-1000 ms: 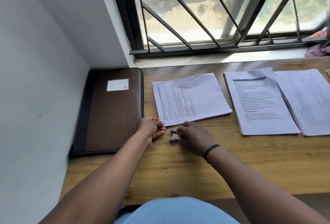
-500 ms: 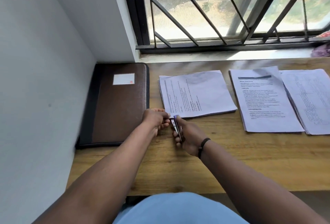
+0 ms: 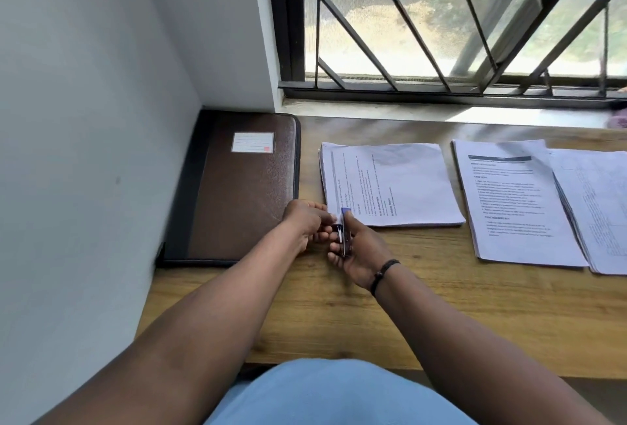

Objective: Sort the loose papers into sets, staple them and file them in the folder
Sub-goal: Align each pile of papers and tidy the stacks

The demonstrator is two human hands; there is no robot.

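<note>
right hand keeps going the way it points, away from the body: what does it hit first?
Likely the near-left corner of the leftmost paper set. The right hand grips the stapler right at that corner, with the left hand beside it. Whether there is already contact is unclear.

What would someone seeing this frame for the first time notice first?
Most likely the two hands meeting at the desk's middle: the right hand holds a small blue stapler upright at the near-left corner of the leftmost paper set, which the left hand pinches. A closed brown folder lies at far left against the wall, and two more paper sets overlap at right, beneath the barred window.
</note>
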